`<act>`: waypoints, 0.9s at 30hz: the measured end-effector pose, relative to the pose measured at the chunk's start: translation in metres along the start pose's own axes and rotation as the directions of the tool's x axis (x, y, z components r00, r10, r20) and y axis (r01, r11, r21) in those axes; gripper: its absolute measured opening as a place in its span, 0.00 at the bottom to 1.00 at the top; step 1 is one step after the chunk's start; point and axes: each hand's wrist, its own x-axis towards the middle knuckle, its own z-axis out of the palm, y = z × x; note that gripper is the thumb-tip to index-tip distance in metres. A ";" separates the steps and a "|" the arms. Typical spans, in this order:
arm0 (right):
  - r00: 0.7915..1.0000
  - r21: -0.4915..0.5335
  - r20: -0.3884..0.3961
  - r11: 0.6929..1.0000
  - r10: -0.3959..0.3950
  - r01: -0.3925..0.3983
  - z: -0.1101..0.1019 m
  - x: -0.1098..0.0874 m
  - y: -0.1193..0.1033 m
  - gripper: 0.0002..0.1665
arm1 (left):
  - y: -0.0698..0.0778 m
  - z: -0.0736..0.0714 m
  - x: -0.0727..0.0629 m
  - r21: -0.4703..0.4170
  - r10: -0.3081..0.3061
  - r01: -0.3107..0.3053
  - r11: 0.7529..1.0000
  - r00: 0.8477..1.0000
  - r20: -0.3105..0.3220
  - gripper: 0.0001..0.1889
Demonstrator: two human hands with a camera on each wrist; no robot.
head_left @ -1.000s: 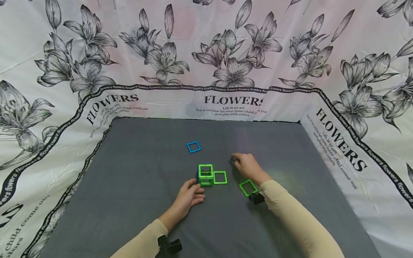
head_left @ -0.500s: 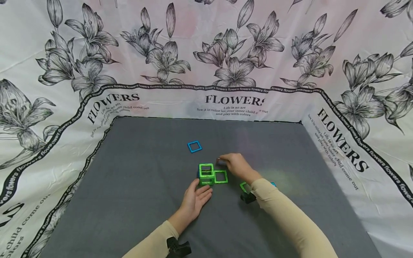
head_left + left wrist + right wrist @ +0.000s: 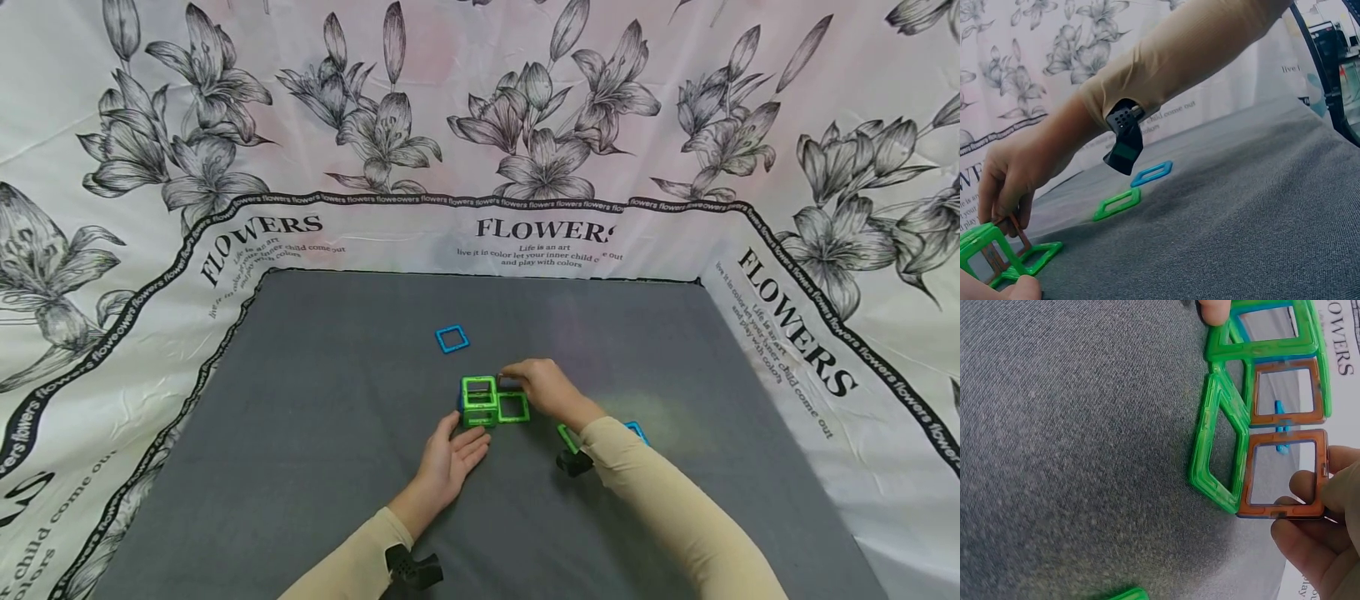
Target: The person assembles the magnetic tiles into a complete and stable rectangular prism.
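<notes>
My right hand (image 3: 551, 387) pinches an orange square magnetic tile (image 3: 1300, 435) by its outer corner. In the right wrist view that tile stands upright along the far edge of a green square tile (image 3: 513, 420) lying flat. Just left of them is a cube of magnetic tiles (image 3: 480, 407), green on top and front, with an orange tile (image 3: 1288, 417) in another side and blue at the left. My left hand (image 3: 442, 467) lies with palm turned up and fingers extended, its thumb at the cube's lower left corner.
One blue square tile (image 3: 456, 348) lies farther back on the grey cloth. Beneath the right forearm are a green tile (image 3: 1116, 211) and a blue tile (image 3: 1154, 178), both partly hidden in the head view. A flower-printed curtain (image 3: 547, 237) encloses the table's back and sides.
My right hand has moved left with the orange tile, to the flat green tile beside the cube. My left hand has turned palm up, its fingers straightened.
</notes>
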 end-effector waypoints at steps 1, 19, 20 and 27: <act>1.000 0.002 0.002 1.000 -0.002 0.002 -0.001 0.000 0.000 0.16 | 0.000 0.000 0.000 -0.001 0.001 -0.001 1.000 1.000 0.001 0.38; 0.999 0.069 0.026 0.996 0.047 -0.049 -0.005 -0.015 -0.004 0.16 | 0.015 -0.004 0.011 0.041 0.026 -0.024 0.999 0.998 -0.065 0.36; 0.998 0.075 0.023 0.995 0.058 -0.060 -0.005 -0.016 -0.005 0.17 | 0.016 -0.005 0.013 0.054 0.030 -0.026 0.998 0.997 -0.069 0.36; 0.979 0.179 0.055 0.962 0.198 -0.205 -0.003 -0.025 -0.012 0.19 | 0.024 -0.006 0.024 0.115 0.039 -0.029 0.993 0.996 -0.083 0.34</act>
